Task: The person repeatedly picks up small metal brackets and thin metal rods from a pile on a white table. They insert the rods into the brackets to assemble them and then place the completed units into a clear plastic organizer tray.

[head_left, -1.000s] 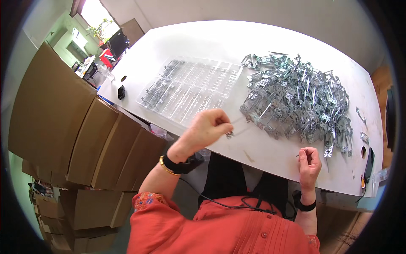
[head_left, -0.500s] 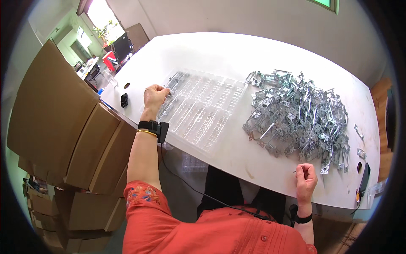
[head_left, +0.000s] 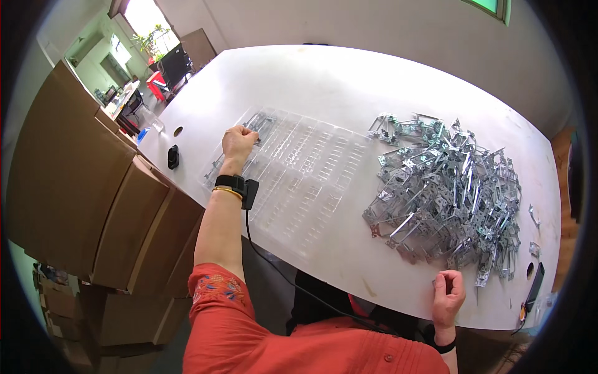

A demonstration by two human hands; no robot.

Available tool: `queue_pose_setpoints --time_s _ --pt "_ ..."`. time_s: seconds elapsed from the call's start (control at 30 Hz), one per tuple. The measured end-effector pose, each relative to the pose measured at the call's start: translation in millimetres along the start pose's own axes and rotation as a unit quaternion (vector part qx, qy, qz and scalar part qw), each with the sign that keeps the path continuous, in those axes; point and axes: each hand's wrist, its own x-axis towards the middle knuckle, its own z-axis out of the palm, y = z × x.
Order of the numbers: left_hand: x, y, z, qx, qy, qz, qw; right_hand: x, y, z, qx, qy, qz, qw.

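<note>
A clear plastic tray (head_left: 298, 209) with rows of small slots lies on the left half of the white table. Thin grey metal parts (head_left: 268, 122) sit in its left-hand row. My left hand (head_left: 238, 143) is over that row, with thumb and fingers pinched together; whatever is between them is hidden. To the right lies a heap of shiny metal brackets (head_left: 451, 193), tangled together. My right hand (head_left: 449, 297) rests close to the table's near edge, just below the heap. Its fingers are curled closed, and a tiny grey tip shows beside the thumb.
A small black object (head_left: 173, 157) sits left of the tray, near a round hole (head_left: 178, 131) in the table. A black-handled tool (head_left: 534, 288) and a few loose metal pieces (head_left: 534, 249) lie at the right edge. Cardboard boxes (head_left: 75, 181) stand against the table's left side.
The whole view has shifted slightly. My left hand has moved a little farther away along the tray's left row. My right hand stays near the heap, still closed.
</note>
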Motion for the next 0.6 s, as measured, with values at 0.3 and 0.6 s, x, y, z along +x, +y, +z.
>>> queue_pose_setpoints --time_s 0.3,0.6 --pt "-0.2 4.4 9.8 0.024 -0.001 -0.004 1.0 0.9 -2.9 -0.5 -0.045 -0.007 -0.005 0.999" --pt "-2.9 4.7 9.9 0.043 0.022 0.004 0.999 0.8 0.7 0.2 -0.037 0.008 -0.002 0.999"
